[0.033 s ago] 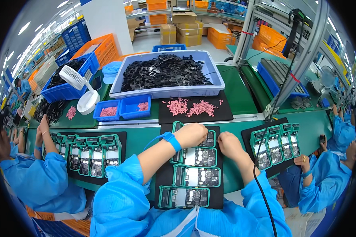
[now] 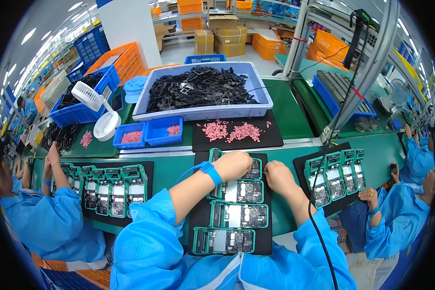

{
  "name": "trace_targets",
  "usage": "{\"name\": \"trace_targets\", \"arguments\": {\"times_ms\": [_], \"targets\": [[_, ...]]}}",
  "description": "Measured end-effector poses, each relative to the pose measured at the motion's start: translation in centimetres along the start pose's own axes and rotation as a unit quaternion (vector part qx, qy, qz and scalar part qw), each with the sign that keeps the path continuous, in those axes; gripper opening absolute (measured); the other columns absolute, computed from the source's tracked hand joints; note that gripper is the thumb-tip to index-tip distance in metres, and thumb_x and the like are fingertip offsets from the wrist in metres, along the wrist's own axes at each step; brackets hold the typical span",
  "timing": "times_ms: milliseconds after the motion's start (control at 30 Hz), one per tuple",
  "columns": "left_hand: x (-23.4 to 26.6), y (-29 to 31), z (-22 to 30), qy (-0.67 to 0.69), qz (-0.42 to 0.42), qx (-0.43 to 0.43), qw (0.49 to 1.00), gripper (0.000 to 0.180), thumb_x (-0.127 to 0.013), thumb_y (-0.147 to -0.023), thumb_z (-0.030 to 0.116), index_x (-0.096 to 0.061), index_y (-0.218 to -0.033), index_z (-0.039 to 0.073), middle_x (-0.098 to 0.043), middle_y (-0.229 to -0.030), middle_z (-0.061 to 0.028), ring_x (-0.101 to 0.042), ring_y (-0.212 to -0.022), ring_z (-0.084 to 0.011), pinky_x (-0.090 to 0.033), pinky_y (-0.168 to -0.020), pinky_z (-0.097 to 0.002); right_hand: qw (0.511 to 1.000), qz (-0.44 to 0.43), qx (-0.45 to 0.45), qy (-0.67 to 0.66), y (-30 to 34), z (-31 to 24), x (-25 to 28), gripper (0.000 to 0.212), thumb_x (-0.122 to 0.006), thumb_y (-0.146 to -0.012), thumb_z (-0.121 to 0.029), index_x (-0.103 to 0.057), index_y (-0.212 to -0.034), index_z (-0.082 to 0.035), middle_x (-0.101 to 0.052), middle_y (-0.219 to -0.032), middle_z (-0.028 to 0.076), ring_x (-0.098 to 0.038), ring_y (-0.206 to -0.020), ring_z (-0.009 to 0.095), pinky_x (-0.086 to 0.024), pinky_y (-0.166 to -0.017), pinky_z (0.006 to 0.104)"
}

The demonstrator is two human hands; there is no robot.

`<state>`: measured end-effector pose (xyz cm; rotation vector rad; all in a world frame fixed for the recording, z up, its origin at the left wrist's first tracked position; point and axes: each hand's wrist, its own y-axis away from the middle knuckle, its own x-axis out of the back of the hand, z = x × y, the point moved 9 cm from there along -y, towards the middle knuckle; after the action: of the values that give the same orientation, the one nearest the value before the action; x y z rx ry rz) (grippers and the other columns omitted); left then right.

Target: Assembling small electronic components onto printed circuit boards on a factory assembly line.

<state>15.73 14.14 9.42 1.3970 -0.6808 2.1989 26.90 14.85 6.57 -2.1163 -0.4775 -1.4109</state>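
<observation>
Several green-framed handheld devices with bare circuit boards lie in a column on a black mat [image 2: 203,212] before me. My left hand [image 2: 233,165], with a blue strap [image 2: 210,171] at its wrist, reaches over the farthest device [image 2: 254,170]. Its fingers are closed at that board; whatever they pinch is hidden. At the right edge of the same device, my right hand [image 2: 279,177] has its fingertips pressed together, and anything in them is too small to make out. Nearer lie a second device [image 2: 246,192], a third device [image 2: 246,215] and the nearest device [image 2: 232,240].
Beyond the mat are pink pieces [image 2: 244,132], small blue trays [image 2: 164,140] and a large bin [image 2: 142,112] of black plastic parts. A white fan [image 2: 107,124] stands left of it. A black cable [image 2: 319,227] hangs past my right arm. Co-workers sit on both sides.
</observation>
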Motion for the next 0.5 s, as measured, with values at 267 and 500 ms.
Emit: {"name": "trace_targets", "arguments": {"times_ms": [267,500], "targets": [[-2.3,-1.0,0.7,-0.102,-0.052,0.014,0.993,0.010,-0.059,-0.074,0.009,-0.067,-0.075,0.003,-0.066,-0.083,-0.0147,-0.065,-0.080,-0.0329,-0.053,-0.071,-0.0418,0.999,0.031,0.036,0.020,0.6,-0.2,0.2,0.005,-0.059,-0.076,-0.007,-0.057,-0.077,-0.002,-0.060,-0.079,0.017,-0.059,-0.079,0.034,-0.049,-0.073,0.0427],[-3.1,-1.6,2.1,-0.197,-0.114,-0.011,0.974,0.008,-0.061,-0.073,0.008,-0.067,-0.077,0.005,-0.066,-0.084,-0.0134,-0.065,-0.080,-0.0315,-0.053,-0.071,-0.0405,0.999,0.020,0.038,0.025,0.5,-0.7,0.5,0.004,-0.058,-0.075,-0.005,-0.056,-0.076,-0.002,-0.060,-0.081,0.018,-0.059,-0.080,0.035,-0.049,-0.073,0.0439]]}}
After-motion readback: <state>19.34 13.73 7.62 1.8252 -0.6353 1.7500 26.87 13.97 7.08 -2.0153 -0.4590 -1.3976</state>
